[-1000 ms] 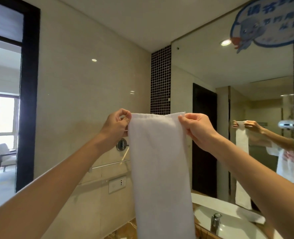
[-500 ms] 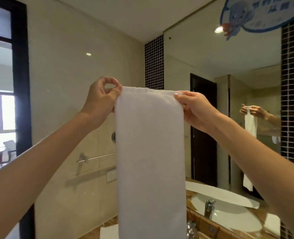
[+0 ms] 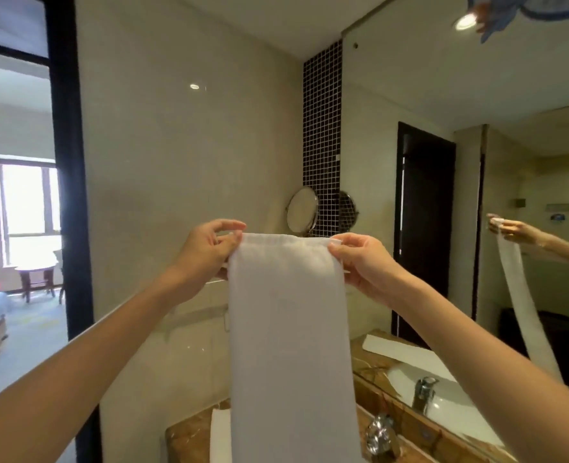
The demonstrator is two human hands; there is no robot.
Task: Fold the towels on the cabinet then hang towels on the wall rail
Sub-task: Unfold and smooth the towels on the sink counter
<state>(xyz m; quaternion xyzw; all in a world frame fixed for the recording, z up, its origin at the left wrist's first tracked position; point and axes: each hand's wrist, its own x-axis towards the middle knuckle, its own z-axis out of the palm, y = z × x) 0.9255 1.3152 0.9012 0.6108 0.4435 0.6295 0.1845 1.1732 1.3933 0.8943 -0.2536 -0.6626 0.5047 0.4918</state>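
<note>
A long white towel [image 3: 290, 345] folded into a narrow strip hangs straight down in front of me. My left hand [image 3: 206, 255] pinches its top left corner and my right hand [image 3: 360, 262] pinches its top right corner. The towel's top edge sits about level with the wall rail, and the rail [image 3: 214, 281] shows only as a short piece beside my left hand; the towel hides most of it. A second white towel [image 3: 219, 436] lies flat on the marble cabinet top [image 3: 186, 439] below, partly hidden behind the hanging one.
A round shaving mirror [image 3: 302, 210] sticks out from the wall just above the towel. A large wall mirror [image 3: 460, 128] fills the right side. A chrome tap [image 3: 381, 432] stands at the cabinet's right. An open doorway [image 3: 16, 228] is at the left.
The view has swung down and to the left. My hands and the towel's top edge have come down toward the rail, and the round mirror has come into sight above them.
</note>
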